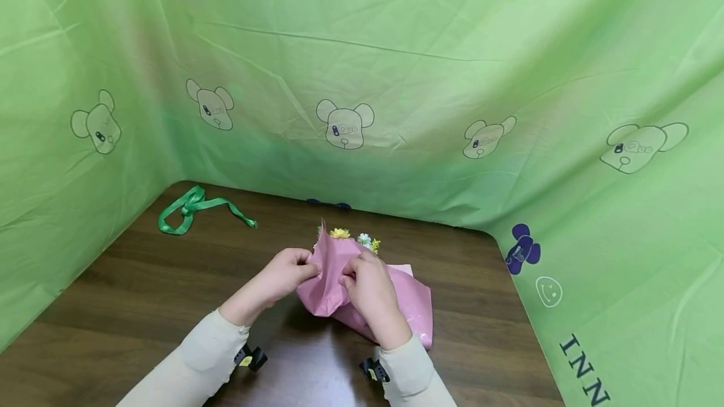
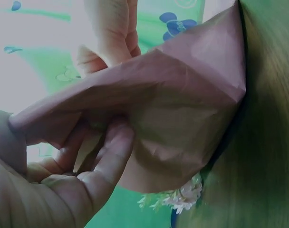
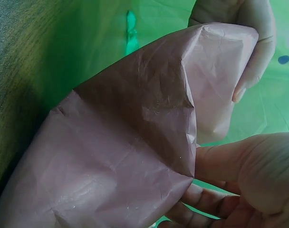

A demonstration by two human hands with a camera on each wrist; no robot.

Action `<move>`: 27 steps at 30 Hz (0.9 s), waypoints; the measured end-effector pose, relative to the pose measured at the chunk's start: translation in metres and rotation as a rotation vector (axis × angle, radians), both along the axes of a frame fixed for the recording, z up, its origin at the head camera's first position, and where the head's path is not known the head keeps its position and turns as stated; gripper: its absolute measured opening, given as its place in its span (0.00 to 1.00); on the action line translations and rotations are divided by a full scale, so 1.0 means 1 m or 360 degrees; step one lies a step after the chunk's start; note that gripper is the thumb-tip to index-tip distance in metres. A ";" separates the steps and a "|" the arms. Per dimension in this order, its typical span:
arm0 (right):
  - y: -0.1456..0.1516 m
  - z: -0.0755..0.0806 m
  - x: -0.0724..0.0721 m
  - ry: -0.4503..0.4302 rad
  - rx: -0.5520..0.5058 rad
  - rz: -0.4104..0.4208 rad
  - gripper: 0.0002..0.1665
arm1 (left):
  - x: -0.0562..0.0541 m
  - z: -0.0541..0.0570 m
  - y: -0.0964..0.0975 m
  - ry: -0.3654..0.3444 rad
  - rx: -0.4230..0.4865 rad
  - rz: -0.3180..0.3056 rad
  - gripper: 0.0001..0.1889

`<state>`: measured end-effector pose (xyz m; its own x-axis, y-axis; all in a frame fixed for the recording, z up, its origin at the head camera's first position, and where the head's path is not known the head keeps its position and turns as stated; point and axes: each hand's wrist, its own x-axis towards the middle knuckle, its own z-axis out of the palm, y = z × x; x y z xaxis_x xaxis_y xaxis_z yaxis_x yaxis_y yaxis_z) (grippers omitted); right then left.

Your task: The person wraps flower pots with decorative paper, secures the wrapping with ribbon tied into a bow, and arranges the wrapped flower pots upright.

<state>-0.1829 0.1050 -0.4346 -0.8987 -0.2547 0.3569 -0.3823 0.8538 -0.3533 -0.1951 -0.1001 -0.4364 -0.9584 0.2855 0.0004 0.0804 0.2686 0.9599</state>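
Observation:
Pink wrapping paper [image 1: 415, 306] is folded around a small bunch of flowers [image 1: 340, 233], whose yellow and white heads peek out at the far edge. My left hand [image 1: 285, 275] pinches the raised left flap of the paper between thumb and fingers. Just across the fold, my right hand [image 1: 370, 287] pinches the paper near its middle. In the left wrist view, the thumb presses the sheet, and white blossoms [image 2: 185, 194] show beneath it. The right wrist view has the creased paper [image 3: 87, 161] in front of my right fingertips. Most of the stems are hidden inside.
A loosely looped green ribbon [image 1: 189, 206] lies at the far left of the dark wooden table [image 1: 464, 350]. Green cloth [image 1: 407, 174] with bear-head prints hangs along the back and both sides. Black wrist mounts [image 1: 251, 357] sit under the sleeves.

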 end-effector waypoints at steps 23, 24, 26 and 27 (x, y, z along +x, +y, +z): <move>0.006 -0.003 -0.005 -0.0111 -0.0164 0.0079 0.04 | -0.002 0.007 0.030 -0.0029 -0.0021 -0.0027 0.13; 0.006 -0.004 -0.005 -0.0120 -0.0180 0.0083 0.04 | -0.002 0.007 0.031 -0.0025 -0.0030 -0.0024 0.14; 0.007 -0.004 -0.005 -0.0138 -0.0204 0.0088 0.04 | -0.002 0.007 0.034 -0.0009 -0.0049 -0.0017 0.15; 0.007 -0.004 -0.005 -0.0151 -0.0218 0.0084 0.04 | -0.002 0.007 0.035 0.0003 -0.0067 -0.0014 0.16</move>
